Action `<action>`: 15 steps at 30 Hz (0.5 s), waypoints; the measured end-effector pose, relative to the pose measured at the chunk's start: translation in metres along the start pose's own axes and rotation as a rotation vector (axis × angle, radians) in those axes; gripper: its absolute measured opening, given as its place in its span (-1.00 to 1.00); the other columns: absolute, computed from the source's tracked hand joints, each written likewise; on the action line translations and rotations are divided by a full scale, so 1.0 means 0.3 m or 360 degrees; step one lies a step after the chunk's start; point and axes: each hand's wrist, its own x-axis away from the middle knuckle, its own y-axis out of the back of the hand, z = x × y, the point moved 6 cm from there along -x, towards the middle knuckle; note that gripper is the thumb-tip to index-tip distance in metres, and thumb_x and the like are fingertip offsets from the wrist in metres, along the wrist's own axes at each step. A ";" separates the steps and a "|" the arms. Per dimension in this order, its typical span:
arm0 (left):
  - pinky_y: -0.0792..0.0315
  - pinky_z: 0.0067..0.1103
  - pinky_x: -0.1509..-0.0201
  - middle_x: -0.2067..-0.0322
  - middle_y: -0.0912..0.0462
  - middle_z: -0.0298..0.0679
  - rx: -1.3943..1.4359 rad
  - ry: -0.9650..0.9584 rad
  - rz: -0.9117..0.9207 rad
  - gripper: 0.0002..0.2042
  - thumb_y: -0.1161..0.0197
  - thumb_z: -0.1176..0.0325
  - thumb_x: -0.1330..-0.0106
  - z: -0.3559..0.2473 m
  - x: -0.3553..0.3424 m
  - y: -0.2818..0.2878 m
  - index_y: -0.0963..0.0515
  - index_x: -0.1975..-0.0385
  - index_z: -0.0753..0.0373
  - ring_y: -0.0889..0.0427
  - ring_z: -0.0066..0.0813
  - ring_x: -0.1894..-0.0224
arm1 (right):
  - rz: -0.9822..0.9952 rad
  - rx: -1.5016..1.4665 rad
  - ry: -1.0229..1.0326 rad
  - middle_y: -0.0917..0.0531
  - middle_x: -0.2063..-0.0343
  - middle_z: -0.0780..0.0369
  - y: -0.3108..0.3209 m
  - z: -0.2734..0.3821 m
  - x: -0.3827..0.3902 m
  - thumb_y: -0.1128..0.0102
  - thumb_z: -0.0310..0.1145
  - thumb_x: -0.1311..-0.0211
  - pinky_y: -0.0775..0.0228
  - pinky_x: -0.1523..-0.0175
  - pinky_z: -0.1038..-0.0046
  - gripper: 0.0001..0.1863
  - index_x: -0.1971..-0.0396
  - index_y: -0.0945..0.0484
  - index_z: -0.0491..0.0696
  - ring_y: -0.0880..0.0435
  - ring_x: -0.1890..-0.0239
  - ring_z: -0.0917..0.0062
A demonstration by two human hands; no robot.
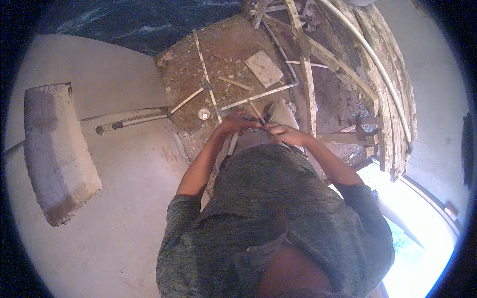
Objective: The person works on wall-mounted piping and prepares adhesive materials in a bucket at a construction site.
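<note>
My left hand (238, 123) and my right hand (284, 133) are close together in front of my waist. Both have curled fingers, and whatever they grip is small and mostly hidden. A thin brown stick (256, 111) sticks out beyond them, running in between the fingers; which hand holds it, if either, I cannot make out. Just past my hands, white plastic pipe (261, 96) lies on the dirt floor (226, 54), bending at an elbow on the right. Left of it, another pipe run (201, 57) has a dark tee (206, 85).
Wooden scaffolding (305, 64) with planks and a long curved pipe (372, 49) stands at the right. A flat tile piece (264, 68) and a small round white lid-like thing (203, 113) lie on the floor. The left wall (129, 188) has a recess (59, 154) and a pipe groove (134, 119).
</note>
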 end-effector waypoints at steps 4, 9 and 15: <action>-0.40 -0.54 0.49 0.48 -0.60 -0.22 -0.0198 -0.0092 -0.0114 -0.05 -0.54 -0.11 0.16 0.095 -0.056 -0.049 -0.31 -0.21 0.36 -0.53 -0.49 0.56 | 0.0099 0.0398 0.0330 -0.63 0.20 0.05 -0.114 -0.142 -0.062 -0.05 -0.31 -0.19 -0.36 -0.12 0.26 -0.76 0.35 -0.60 -0.16 -0.53 -0.02 0.19; -0.44 -0.53 0.45 0.47 -0.60 -0.19 -0.0066 0.0104 -0.0094 -0.19 -0.50 -0.13 0.11 0.019 0.079 -0.003 -0.43 -0.13 0.20 -0.53 -0.52 0.56 | 0.0093 -0.0012 -0.0450 -0.64 0.21 0.06 -0.155 -0.216 -0.102 -0.08 -0.29 -0.24 -0.39 -0.06 0.28 -0.73 0.18 -0.58 -0.14 -0.60 0.09 0.22; -0.37 -0.52 0.53 0.61 -0.56 -0.29 -0.0124 0.0033 -0.0363 -0.34 -0.48 -0.15 0.07 -0.042 0.148 0.127 -0.54 0.04 0.18 -0.46 -0.57 0.63 | 0.0006 0.0000 -0.0524 -0.59 0.17 0.04 -0.057 -0.061 -0.202 -0.08 -0.24 -0.33 -0.37 -0.02 0.25 -0.68 0.05 -0.54 -0.14 -0.58 0.11 0.26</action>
